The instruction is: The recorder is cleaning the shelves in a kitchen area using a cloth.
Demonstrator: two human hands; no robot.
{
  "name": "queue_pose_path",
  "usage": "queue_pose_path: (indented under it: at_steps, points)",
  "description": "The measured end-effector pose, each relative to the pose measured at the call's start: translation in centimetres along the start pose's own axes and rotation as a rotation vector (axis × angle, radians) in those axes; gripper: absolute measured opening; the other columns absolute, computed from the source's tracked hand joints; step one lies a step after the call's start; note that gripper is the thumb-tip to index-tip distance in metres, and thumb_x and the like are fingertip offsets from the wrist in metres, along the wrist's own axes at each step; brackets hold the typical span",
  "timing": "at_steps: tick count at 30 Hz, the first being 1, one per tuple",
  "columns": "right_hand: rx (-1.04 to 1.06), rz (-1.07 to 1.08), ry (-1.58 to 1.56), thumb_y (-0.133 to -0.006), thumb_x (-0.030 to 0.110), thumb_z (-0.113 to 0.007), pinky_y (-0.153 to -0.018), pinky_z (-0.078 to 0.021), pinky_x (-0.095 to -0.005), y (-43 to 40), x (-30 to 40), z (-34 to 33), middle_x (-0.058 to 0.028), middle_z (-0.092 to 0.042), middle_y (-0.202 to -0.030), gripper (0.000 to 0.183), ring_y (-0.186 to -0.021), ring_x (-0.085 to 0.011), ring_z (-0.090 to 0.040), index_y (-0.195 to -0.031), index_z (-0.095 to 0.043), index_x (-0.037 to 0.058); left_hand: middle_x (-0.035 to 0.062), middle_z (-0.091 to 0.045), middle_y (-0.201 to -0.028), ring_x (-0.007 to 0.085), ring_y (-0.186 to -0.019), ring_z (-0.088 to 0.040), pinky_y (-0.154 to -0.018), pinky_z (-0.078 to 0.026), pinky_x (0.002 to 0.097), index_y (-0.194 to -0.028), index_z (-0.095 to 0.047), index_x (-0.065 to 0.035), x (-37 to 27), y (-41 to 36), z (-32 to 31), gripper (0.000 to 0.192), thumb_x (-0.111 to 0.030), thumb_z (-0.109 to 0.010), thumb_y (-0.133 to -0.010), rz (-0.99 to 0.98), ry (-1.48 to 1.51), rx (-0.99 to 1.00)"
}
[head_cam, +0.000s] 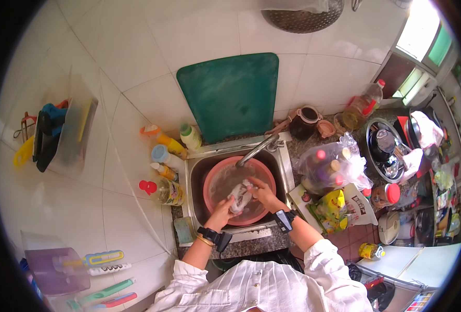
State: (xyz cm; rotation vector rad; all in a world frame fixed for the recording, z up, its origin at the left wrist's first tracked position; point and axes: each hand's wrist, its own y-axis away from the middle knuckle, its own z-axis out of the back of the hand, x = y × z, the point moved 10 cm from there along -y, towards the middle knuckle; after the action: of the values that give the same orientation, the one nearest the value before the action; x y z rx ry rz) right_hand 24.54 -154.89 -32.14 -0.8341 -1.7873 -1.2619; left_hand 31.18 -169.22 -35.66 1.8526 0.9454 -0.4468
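Note:
A wet, whitish cloth (239, 198) is bunched between my two hands, above the murky water in a pink plastic basin (211, 176). My left hand (223, 211) grips the cloth's lower left side. On its upper right side, my right hand (262, 192) holds it with bent fingers. The basin sits inside a stainless steel sink (196, 171). Over the basin's far rim reaches a metal faucet (258, 149); I cannot tell whether water runs from it. Part of the cloth is hidden by my fingers.
Several bottles, among them an oil bottle (170, 192), line the sink's left side near a sponge (184, 230). A green cutting board (230, 95) leans on the tiled wall behind. To the right stand a bag of bottles (331, 165), food packets (333, 208) and a steel bowl of dishes (386, 150).

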Motion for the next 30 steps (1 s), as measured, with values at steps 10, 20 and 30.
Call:
queue_pose_path:
  at_steps: [10, 20, 30]
  points:
    - [0.274, 0.091, -0.073, -0.075, -0.010, -0.050, -0.087, -0.0428, -0.0273, 5.3, 1.5, -0.2, -0.0059, -0.065, -0.105, 0.035, -0.100, -0.0133, -0.057, -0.107, -0.058, 0.0036, 0.0085, -0.056, -0.122, 0.0266, -0.113, -0.053, -0.099, -0.041, 0.0457, -0.125, -0.049, -0.0092, -2.5, -0.3, 4.5, 0.036, -0.032, -0.047, -0.098, -0.126, 0.426, -0.242]
    - [0.312, 0.031, 0.162, -0.084, 0.031, -0.068, -0.099, -0.0375, -0.0336, 4.6, 6.7, -4.4, -0.0128, -0.054, -0.125, 0.057, -0.118, -0.0197, -0.047, -0.128, -0.050, 0.0005, 0.0105, -0.057, -0.124, 0.0237, -0.111, -0.057, -0.095, -0.047, 0.0387, -0.131, -0.044, -0.0014, -8.2, 3.9, -5.2, 0.045, -0.023, -0.057, -0.094, -0.191, 0.439, 0.086]
    - [0.401, 0.117, -0.559, -0.085, 0.009, -0.062, -0.088, -0.0489, -0.0321, 4.2, 12.6, -5.9, -0.0072, -0.062, -0.109, 0.035, -0.099, -0.0181, -0.061, -0.118, -0.054, 0.0001, 0.0092, -0.062, -0.116, 0.0233, -0.102, -0.061, -0.088, -0.050, 0.0355, -0.123, -0.053, -0.0031, -7.7, 1.1, 7.3, 0.042, -0.004, -0.059, -0.082, -0.307, -0.026, -0.323]
